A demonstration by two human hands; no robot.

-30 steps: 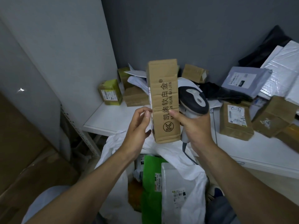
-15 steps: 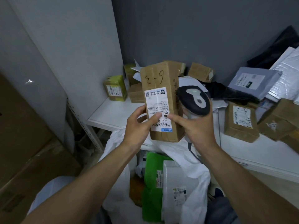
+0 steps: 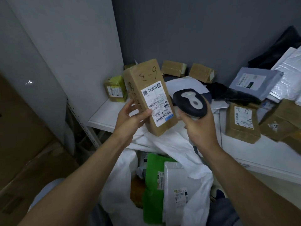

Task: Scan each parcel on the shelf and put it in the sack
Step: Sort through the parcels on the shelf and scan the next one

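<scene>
Head view: the left hand (image 3: 129, 118) holds a long cardboard parcel (image 3: 147, 88) in the air above the front edge of the white shelf (image 3: 104, 115). Its thumb lies across the lower edge of the white shipping label, and its fingers curl round the far side. The parcel stands nearly upright, with its top tilted to the left and its label face turned toward the camera. "6-3" is handwritten above the label, upside down.

The right hand (image 3: 200, 128) is wrapped round the handle of a barcode scanner (image 3: 189, 103). The scanner's dark head sits just right of the parcel, close to it but not touching.

Below both hands the white sack (image 3: 176, 145) hangs open against the shelf front. Inside it are a green mailer (image 3: 152, 178) and a white mailer (image 3: 173, 181), side by side.

More parcels lie on the shelf:
- a yellow-green box (image 3: 116, 88) at the left, by the wall
- a cardboard box marked "5-2" (image 3: 241, 123) at the right
- a grey mailer (image 3: 254, 82) behind that box
</scene>
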